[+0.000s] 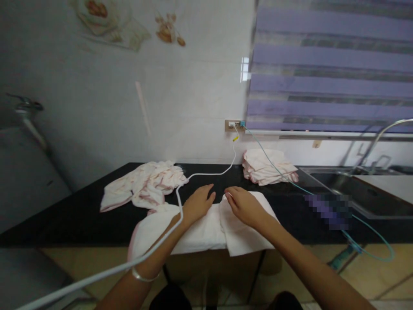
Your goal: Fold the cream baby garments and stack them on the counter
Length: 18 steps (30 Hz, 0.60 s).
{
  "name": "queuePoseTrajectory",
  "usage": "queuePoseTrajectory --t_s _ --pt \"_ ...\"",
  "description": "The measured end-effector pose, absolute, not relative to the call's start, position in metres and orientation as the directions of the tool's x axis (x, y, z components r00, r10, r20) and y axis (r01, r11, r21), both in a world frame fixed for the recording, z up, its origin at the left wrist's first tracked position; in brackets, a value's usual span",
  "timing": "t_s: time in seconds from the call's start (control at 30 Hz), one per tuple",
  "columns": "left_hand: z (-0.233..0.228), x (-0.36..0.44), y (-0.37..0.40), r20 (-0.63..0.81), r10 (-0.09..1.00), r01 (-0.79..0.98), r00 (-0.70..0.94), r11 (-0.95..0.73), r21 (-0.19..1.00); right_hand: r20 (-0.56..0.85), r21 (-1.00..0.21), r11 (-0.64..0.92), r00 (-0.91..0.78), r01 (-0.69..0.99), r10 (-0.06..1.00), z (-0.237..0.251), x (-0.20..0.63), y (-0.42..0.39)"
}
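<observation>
At the far left, a tap (27, 105) juts from the pale wall (193, 103). Below it begins the black counter (74, 211), and towards its back lies a loose heap of crumpled white cloths (148, 183) with pink edging. In front of that heap, at the counter's front edge, is the white cloth (196, 237) being handled, laid out flat with a pink border at its left end and a doubled-over section at its right. A thick white cable (180, 200) crosses over the person's left forearm, and a silvery bangle (145, 275) circles the wrist. The left hand (197, 202) is over the middle of the cloth, its fingers lightly bent and close together, the thumb apart, with nothing gripped. The right hand (247, 209) is at the doubled-over section, fingers close together and curled downward; I can't tell whether they pinch the fabric. Behind, the cable runs up to a wall socket (235, 125). A neat stack of folded cloths (266, 167) sits against the wall, with a teal cord (300, 188) passing in front of it. Farther right come a purple striped blind (329, 82), a blurred purple object (329, 211) and a metal sink (364, 193) with a curved faucet (380, 133).
</observation>
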State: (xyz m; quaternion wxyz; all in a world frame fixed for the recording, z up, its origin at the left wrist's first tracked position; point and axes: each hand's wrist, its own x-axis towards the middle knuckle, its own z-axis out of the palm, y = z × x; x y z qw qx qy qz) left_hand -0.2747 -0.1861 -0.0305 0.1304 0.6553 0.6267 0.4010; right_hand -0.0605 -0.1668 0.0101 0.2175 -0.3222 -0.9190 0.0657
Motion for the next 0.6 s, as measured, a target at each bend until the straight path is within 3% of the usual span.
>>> queuePoseTrajectory --t_s 0.07,0.2,0.27,0.43,0.6 --pt "-0.058 -0.264 -0.188 0.323 0.944 0.751 -0.070 -0.163 0.640 0.282 -0.234 0.761 -0.707 0.606 0.649 -0.022 -0.081 -0.156" --pt "-0.103 -0.256 -0.191 0.221 0.975 0.912 -0.006 -0.085 0.401 0.243 -0.185 0.730 -0.689 0.658 0.683 -0.084 -0.100 -0.145" --pt "-0.112 -0.259 -0.190 0.218 0.975 0.932 0.030 -0.106 0.347 0.240 -0.186 0.742 -0.703 0.644 0.670 -0.096 -0.098 -0.142" --pt "-0.107 -0.265 -0.189 0.294 0.956 0.914 0.021 -0.138 0.382 0.247 -0.207 0.754 -0.712 0.623 0.657 -0.093 -0.090 -0.135" --pt "-0.101 -0.245 -0.210 0.393 0.916 0.815 0.085 -0.291 0.502 0.240 -0.192 0.778 -0.741 0.598 0.628 -0.095 -0.080 -0.122"
